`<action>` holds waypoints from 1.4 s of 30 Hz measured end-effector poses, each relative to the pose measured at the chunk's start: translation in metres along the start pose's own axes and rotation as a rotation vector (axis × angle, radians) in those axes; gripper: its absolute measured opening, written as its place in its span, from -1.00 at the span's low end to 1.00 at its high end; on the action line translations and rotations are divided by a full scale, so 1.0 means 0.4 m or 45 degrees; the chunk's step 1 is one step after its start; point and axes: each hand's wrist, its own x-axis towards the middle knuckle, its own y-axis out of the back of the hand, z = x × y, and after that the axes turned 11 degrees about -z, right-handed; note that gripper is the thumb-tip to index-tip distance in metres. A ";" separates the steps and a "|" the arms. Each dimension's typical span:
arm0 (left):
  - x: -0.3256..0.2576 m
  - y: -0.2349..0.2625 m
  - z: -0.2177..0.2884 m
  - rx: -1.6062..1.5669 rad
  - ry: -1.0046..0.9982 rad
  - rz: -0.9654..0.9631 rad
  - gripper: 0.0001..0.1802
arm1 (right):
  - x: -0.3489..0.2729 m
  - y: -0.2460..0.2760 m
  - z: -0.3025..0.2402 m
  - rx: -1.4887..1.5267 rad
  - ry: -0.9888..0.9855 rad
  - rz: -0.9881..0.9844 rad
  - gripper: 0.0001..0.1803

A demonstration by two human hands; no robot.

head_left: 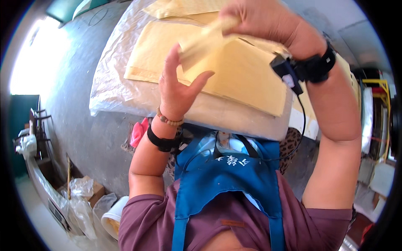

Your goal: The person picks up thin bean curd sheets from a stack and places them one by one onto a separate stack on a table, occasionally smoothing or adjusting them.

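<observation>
My right hand (261,23) pinches the upper end of a thin pale-yellow sheet (203,48), which is smeared by motion. The sheet hangs slantwise above a flat stack of similar yellow sheets (247,83). My left hand (179,92) is open by the lower left end of the raised sheet, thumb and fingers apart. Whether its fingertips touch the sheet I cannot tell. Under the stack lies a pale, padded-looking surface (234,115), with clear crinkled plastic (109,79) spreading out at its left.
More yellow sheets (184,7) lie at the far side. A pink cloth-like thing (138,133) is below the surface's left edge. A white bucket (112,217) and a cardboard box (97,191) with plastic bags stand at lower left. A yellow-framed rack (387,113) is at right.
</observation>
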 end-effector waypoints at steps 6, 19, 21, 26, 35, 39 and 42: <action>-0.240 -0.262 -0.132 -0.408 0.430 -0.631 -0.22 | -0.241 0.106 -0.070 0.169 -0.342 0.247 -0.77; 0.204 0.270 -0.182 0.478 0.409 -0.550 -0.78 | -0.620 0.113 0.178 1.309 -0.564 0.685 -0.53; 0.302 0.402 -0.138 0.762 0.356 -0.651 -0.77 | -0.536 -0.045 0.271 1.638 -0.545 0.687 -0.49; 0.434 0.255 -0.271 1.395 0.289 -1.006 -0.76 | -0.446 -0.495 0.270 2.070 -1.001 0.929 -0.64; 0.331 -0.039 -0.538 1.611 0.130 -1.088 -0.76 | -0.403 -0.776 0.420 1.753 -1.249 1.014 -0.76; 0.312 -0.068 -0.611 1.565 0.254 -1.125 -0.70 | -0.440 -0.771 0.439 1.373 -1.495 0.620 -0.75; 0.412 -0.163 -0.610 1.302 0.298 -0.670 -0.53 | -0.474 -0.806 0.450 1.487 -1.434 0.777 -0.73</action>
